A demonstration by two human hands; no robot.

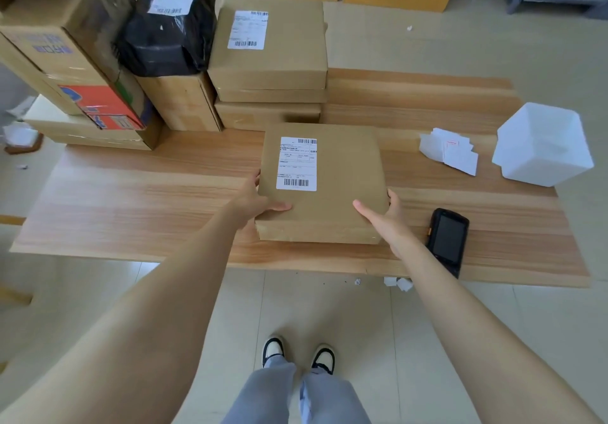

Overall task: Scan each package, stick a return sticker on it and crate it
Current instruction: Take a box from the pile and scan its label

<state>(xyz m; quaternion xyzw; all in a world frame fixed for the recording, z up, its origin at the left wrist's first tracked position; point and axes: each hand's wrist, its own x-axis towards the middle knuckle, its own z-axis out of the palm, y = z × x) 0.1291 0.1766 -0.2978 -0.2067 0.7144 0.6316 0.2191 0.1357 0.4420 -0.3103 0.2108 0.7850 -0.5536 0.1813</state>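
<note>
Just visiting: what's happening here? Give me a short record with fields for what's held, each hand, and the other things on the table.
Held: brown package, shipping label facing up
Left hand: grips package's left edge, thumb on top
Right hand: grips its right edge, thumb on top
Scanner: lies on table, right of package, untouched
Stickers: loose white pile, far right
White bin: right of stickers
Other parcels: stacked back left
</note>
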